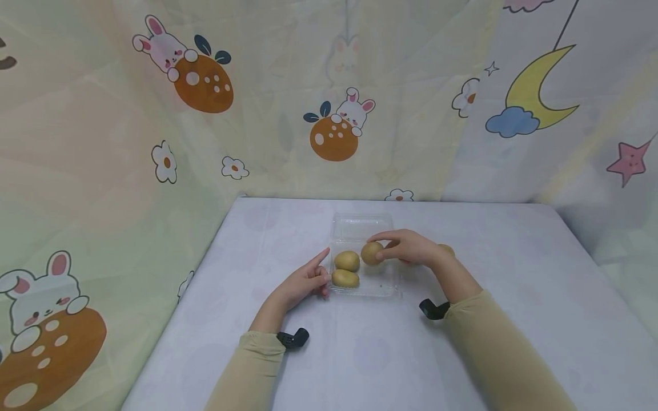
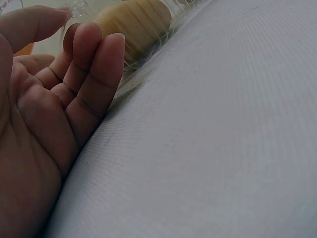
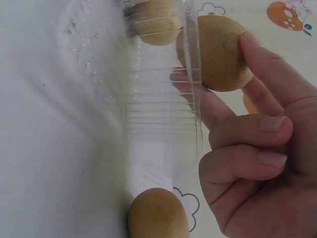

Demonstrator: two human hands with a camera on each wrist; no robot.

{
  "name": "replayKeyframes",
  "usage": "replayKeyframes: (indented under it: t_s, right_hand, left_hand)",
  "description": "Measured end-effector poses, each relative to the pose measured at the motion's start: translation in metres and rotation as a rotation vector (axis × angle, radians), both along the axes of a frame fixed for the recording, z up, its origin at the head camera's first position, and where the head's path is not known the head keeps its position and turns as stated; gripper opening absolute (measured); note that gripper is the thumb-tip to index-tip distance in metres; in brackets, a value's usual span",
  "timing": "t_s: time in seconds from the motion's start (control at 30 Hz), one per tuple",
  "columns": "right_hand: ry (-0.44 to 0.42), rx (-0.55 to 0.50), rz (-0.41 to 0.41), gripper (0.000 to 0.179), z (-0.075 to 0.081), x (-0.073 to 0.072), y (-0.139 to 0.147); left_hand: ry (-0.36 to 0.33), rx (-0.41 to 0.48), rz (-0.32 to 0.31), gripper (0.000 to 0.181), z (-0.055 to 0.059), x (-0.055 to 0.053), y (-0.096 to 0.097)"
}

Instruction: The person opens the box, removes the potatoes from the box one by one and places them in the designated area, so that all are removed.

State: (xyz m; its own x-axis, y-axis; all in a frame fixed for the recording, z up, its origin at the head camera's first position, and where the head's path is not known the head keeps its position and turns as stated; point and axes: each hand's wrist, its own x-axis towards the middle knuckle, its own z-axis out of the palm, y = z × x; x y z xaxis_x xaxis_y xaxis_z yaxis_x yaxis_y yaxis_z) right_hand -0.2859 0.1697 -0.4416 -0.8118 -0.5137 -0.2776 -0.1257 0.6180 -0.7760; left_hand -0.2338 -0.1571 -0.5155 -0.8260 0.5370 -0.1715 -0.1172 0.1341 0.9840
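A clear plastic clamshell container [image 1: 377, 288] lies on the table with its lid [image 1: 362, 227] folded back. Two small potatoes [image 1: 346, 261] rest in its left half, one in front of the other. My right hand [image 1: 408, 246] pinches another potato [image 3: 218, 53] between thumb and fingertips, over the container's right side; its other fingers are curled in. At the left wall is my left hand [image 1: 303, 281], index finger straight along the edge, the remaining fingers loosely bent. In the left wrist view, those fingertips [image 2: 115, 47] lie right by the rim, close to a potato [image 2: 136, 27] behind the plastic.
One more potato [image 1: 446, 249] sits on the table to the right of the container, partly hidden behind the right wrist. A white cloth [image 1: 349, 354] covers the table. Patterned fabric [image 1: 267, 114] hangs behind and along both sides.
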Motion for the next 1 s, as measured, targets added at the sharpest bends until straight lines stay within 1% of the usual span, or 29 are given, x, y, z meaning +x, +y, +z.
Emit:
replayKeyframes:
  t_s: [0.23,0.5,0.67,0.83,1.0]
  right_hand:
    - [0.019,-0.04,-0.059,0.052,-0.004,0.004,0.011]
    - [0.032,-0.098,-0.172,0.053,-0.008,0.014,0.032]
    - [0.035,-0.124,-0.235,0.053,-0.007,0.02,0.051]
    - [0.04,-0.154,-0.262,0.054,-0.005,0.026,0.075]
    - [0.065,-0.144,-0.297,0.055,-0.005,0.029,0.098]
  left_hand:
    - [0.011,-0.02,0.005,0.077,-0.001,-0.001,0.0]
    - [0.01,-0.034,0.013,0.076,0.0,0.0,0.0]
    - [0.002,-0.033,0.019,0.077,-0.001,0.0,0.0]
    - [0.002,-0.03,0.019,0.078,-0.002,0.0,0.0]
    - [0.003,-0.049,0.025,0.078,-0.001,-0.001,0.001]
